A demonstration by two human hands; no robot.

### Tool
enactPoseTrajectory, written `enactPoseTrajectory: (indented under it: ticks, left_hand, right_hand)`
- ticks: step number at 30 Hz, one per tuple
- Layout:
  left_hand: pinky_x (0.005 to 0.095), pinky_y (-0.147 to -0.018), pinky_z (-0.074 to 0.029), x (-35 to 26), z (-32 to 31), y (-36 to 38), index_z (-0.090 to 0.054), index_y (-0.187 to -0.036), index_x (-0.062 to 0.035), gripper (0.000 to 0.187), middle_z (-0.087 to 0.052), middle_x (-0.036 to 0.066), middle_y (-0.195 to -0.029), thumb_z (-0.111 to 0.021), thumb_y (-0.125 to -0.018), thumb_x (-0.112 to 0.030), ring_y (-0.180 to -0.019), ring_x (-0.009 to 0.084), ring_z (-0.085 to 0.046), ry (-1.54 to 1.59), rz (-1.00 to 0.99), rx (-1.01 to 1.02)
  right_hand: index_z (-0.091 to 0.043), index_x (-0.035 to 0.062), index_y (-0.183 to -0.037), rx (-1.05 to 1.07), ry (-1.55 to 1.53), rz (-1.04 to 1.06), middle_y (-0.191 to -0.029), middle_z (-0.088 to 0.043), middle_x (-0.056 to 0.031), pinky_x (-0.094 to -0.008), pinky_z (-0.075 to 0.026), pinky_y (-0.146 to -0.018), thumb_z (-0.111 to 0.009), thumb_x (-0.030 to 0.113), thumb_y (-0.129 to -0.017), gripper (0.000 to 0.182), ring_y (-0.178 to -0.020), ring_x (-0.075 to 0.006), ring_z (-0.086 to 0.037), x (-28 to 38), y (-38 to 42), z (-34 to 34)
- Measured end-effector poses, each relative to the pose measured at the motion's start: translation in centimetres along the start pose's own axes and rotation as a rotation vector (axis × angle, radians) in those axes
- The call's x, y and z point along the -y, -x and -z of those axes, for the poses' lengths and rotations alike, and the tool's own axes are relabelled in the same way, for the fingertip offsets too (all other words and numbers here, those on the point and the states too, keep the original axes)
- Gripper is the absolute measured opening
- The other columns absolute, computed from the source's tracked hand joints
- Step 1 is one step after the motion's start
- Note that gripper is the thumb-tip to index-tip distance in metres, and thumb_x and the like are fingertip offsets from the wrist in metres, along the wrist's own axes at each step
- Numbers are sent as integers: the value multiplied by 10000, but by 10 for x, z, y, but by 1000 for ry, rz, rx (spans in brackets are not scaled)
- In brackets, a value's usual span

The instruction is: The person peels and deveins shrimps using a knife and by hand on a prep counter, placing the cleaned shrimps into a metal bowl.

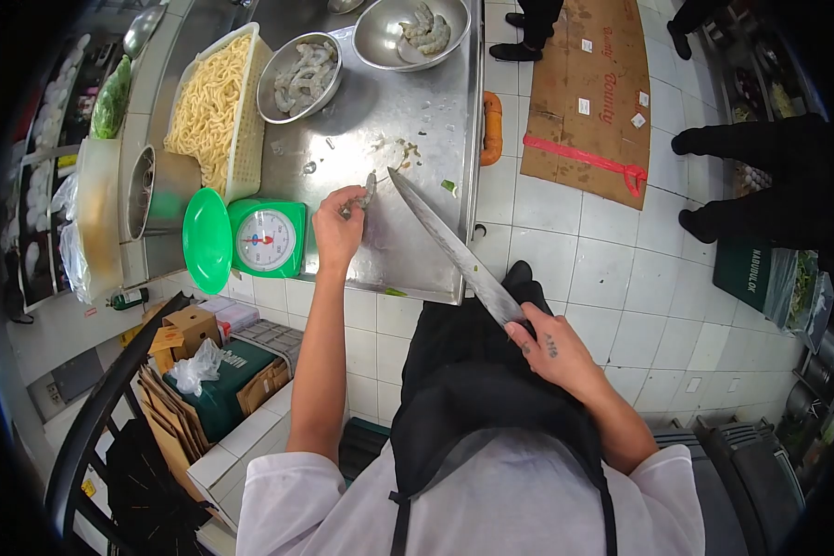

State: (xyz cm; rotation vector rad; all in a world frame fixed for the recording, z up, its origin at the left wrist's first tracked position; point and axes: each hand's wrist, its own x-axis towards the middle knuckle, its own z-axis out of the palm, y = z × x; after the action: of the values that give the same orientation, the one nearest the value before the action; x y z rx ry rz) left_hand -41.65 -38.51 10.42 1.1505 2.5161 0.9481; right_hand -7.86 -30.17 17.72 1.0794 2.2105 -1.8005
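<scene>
My left hand (336,227) is closed on a raw grey shrimp (371,188), held just above the steel table (394,264). My right hand (558,347) grips a long, broad-bladed knife (454,246) near the table's front edge. The blade slants up and left, its tip beside the shrimp but seemingly a little apart from it. Small brown bits and wet scraps lie on the steel beyond the tip. Farther back stand two metal bowls: the left bowl (267,104) holds several raw shrimp, and the right bowl (372,35) holds some too.
A white basket (247,139) of thick noodles (211,97) stands at the left. Near it are a green scale (267,239) and a metal pot (171,181). Flattened cardboard (588,93) covers floor tiles at the right, where other people's legs (751,139) show.
</scene>
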Motion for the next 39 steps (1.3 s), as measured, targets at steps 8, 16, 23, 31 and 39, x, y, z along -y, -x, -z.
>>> enactPoseTrajectory:
  ticks: [8,16,23,31,39]
  left_hand:
    - [336,-661,-487,-12,-12,-6,-700,-930,-44,132,-667,135,-877,-661,-806,-67,-710,231,-627,-57,74,-61]
    - [318,-618,-481,-1,-18,-6,-703,-930,-41,149,-673,117,-856,-679,-784,-60,-635,187,-599,10,54,-121]
    - [308,-605,-474,4,-15,-4,-702,-928,-33,159,-679,107,-821,-698,-772,-68,-635,172,-598,19,86,-118]
    - [305,-609,-483,-2,-14,-2,-704,-923,-28,156,-681,117,-825,-705,-770,-63,-642,170,-610,37,119,-129]
    - [303,-600,-487,-4,-16,-1,-702,-920,-14,157,-683,118,-811,-706,-770,-59,-630,163,-610,48,132,-146]
  right_hand:
    - [-497,-22,-921,33,-33,41,-634,-569,-248,-481,-423,-570,-556,206,-930,236,-646,-455,-568,-2,-6,-12]
    - [-488,-26,-924,6,18,27,-644,-567,-259,-505,-418,-601,-548,227,-933,260,-670,-470,-559,-7,-9,-15]
    - [-508,-31,-940,62,-37,-45,-660,-582,-254,-493,-429,-605,-545,222,-935,256,-669,-460,-574,10,-7,-4]
    - [-532,-31,-946,61,-11,11,-655,-587,-248,-479,-434,-603,-546,220,-936,251,-657,-449,-581,11,-13,-16]
    - [-519,-36,-928,68,-27,13,-647,-589,-241,-472,-444,-597,-540,209,-939,246,-644,-439,-589,14,-11,-19]
